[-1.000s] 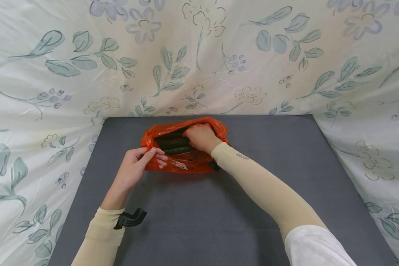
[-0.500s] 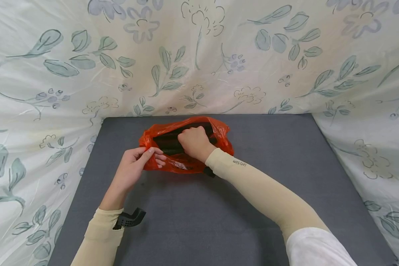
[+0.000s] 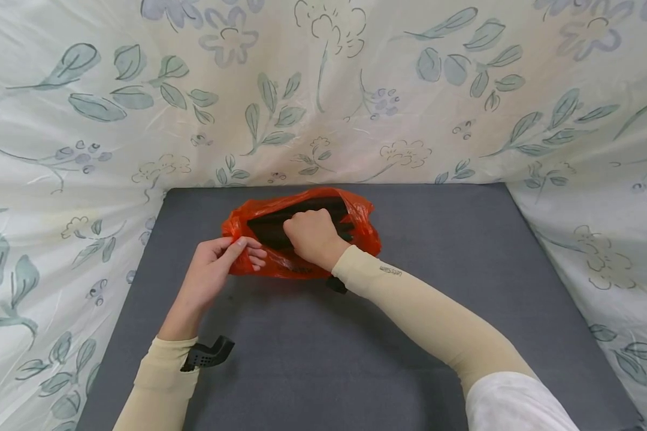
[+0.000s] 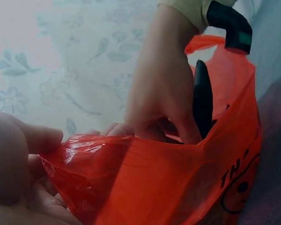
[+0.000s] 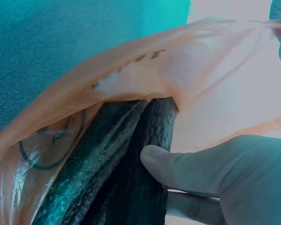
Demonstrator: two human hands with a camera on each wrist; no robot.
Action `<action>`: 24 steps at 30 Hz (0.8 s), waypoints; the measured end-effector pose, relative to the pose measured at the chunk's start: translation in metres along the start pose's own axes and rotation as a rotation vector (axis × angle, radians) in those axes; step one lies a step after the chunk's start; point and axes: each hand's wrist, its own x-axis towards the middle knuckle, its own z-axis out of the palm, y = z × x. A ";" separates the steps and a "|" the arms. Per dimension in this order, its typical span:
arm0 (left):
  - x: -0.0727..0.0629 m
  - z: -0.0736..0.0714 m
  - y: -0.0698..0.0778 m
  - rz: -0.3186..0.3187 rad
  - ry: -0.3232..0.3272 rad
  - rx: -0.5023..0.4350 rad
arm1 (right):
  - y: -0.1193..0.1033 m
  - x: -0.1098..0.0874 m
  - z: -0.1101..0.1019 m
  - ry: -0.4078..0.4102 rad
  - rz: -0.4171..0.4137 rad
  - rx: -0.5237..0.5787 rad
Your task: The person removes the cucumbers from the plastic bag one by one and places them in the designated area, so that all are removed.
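Observation:
A red plastic bag (image 3: 365, 230) lies on its side with its mouth spread, dark green cucumbers (image 3: 272, 230) inside it. At the bag's left end, my left hand (image 3: 212, 266) pinches the rim between thumb and fingers. My right hand (image 3: 314, 236) reaches into the mouth, its fingertips hidden from above. In the right wrist view its thumb and fingers grip one cucumber (image 5: 152, 124) near the end, while another cucumber (image 5: 89, 173) lies alongside. A cucumber tip (image 4: 203, 98) shows beside the right hand in the left wrist view.
The dark grey tabletop (image 3: 323, 353) reaches back to a floral curtain (image 3: 323, 90), which also hangs along both sides. Black wrist devices sit on both arms, the left one (image 3: 210, 353) in plain sight.
My right hand has shifted left within the bag's mouth and slightly toward me. The bag's right side has spread a little to the right. My left hand keeps its pinch with barely any movement.

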 end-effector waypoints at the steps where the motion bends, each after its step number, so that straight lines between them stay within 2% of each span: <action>1: 0.000 0.000 0.000 0.002 0.001 -0.003 | 0.001 -0.001 -0.002 -0.001 0.002 0.011; 12: -0.001 -0.003 -0.001 0.011 0.014 -0.006 | 0.005 -0.018 -0.016 0.014 0.029 0.093; 24: -0.002 -0.005 0.001 0.015 0.028 -0.001 | -0.003 -0.032 -0.034 0.034 0.018 0.032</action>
